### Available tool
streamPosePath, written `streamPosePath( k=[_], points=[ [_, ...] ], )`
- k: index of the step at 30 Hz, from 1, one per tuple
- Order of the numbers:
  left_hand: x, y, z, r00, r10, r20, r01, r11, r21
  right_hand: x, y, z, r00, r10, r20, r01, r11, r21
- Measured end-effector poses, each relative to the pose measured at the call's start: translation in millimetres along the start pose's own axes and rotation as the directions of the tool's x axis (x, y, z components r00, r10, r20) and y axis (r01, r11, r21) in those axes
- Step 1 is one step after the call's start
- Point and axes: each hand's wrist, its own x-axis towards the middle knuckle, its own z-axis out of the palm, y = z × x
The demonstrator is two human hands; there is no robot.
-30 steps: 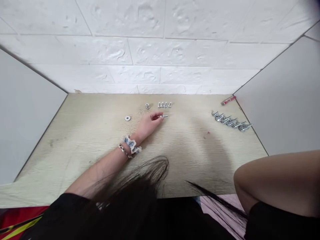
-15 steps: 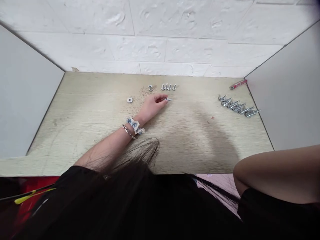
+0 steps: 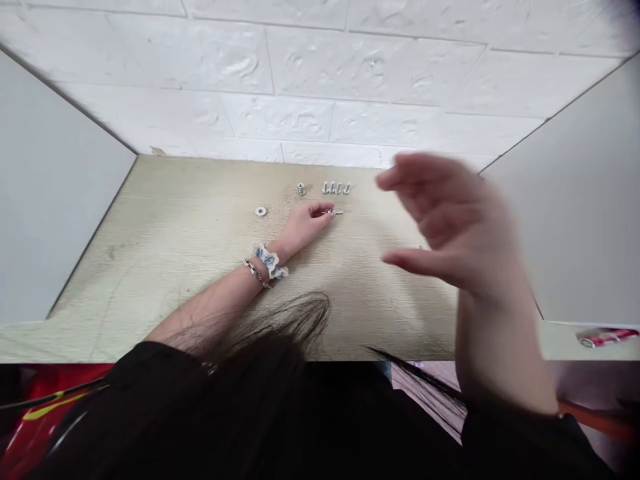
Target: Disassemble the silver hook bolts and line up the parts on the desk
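My left hand (image 3: pixel 309 220) rests on the wooden tabletop, thumb and fingers pinched round a small silver bolt (image 3: pixel 339 213) whose shank points right. Behind it, several silver bolts (image 3: pixel 335 189) stand in a short row. A small stack of metal rings or nuts (image 3: pixel 301 189) is left of that row. Nearer the left, a flat washer (image 3: pixel 261 211) lies alone. My right hand (image 3: pixel 440 220) is raised over the right side of the tabletop, blurred, with thumb and fingers spread apart and nothing seen in it.
A white brick-patterned wall (image 3: pixel 305 120) closes off the back of the tabletop (image 3: pixel 200 200). Grey panels stand at the left (image 3: pixel 55 200) and right (image 3: pixel 580 213). A red and silver cylinder (image 3: pixel 607 337) lies near the front right edge. Loose dark hair hangs across the lower middle.
My right hand has come into view from the lower right and now covers the larger bolts at the right. My left hand stays on its bolt; the view has tilted slightly up.
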Motion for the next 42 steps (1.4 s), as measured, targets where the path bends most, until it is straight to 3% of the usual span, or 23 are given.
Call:
streamPosePath(
  k=[3,6,9,14,21,29,34,38,42],
  points=[
    [0.8,-0.8,0.2,1.0,0.001,0.0,-0.001,1.0,-0.004,11.6,57.5,3.4,0.99,0.089,0.111,-0.084,0.995,-0.048],
    [2.2,-2.9,0.4,1.0,-0.017,-0.017,0.017,1.0,-0.007,17.2,119.8,4.8,0.969,0.244,0.031,-0.242,0.968,-0.069],
    [4.1,-5.7,0.5,0.999,-0.033,-0.025,0.033,0.999,-0.016,18.7,148.6,5.6,0.951,0.308,-0.031,-0.309,0.95,-0.051],
    [5.6,-8.4,0.4,0.999,-0.01,-0.051,0.006,0.998,-0.061,30.8,140.9,15.8,0.925,0.325,-0.199,-0.342,0.938,-0.059],
    [2.9,-6.3,1.7,0.987,0.14,-0.082,-0.15,0.98,-0.131,52.5,131.1,40.9,0.885,0.462,-0.051,-0.464,0.886,-0.012],
    [5.1,-11.8,4.0,0.983,0.177,-0.048,-0.183,0.968,-0.17,46.4,144.2,43.5,0.954,0.286,-0.092,-0.295,0.95,-0.103],
    [5.7,-13.3,3.9,0.983,0.137,-0.119,-0.157,0.971,-0.181,44.0,143.9,45.4,0.979,0.189,-0.077,-0.198,0.971,-0.136],
    [4.4,-10.7,4.0,0.976,0.171,-0.131,-0.188,0.974,-0.127,44.9,143.3,44.6,0.979,0.196,-0.056,-0.195,0.98,0.027],
    [4.2,-10.2,4.1,0.969,0.188,-0.158,-0.203,0.975,-0.089,47.3,143.3,41.8,0.958,0.261,-0.115,-0.234,0.95,0.205]
  ],
)
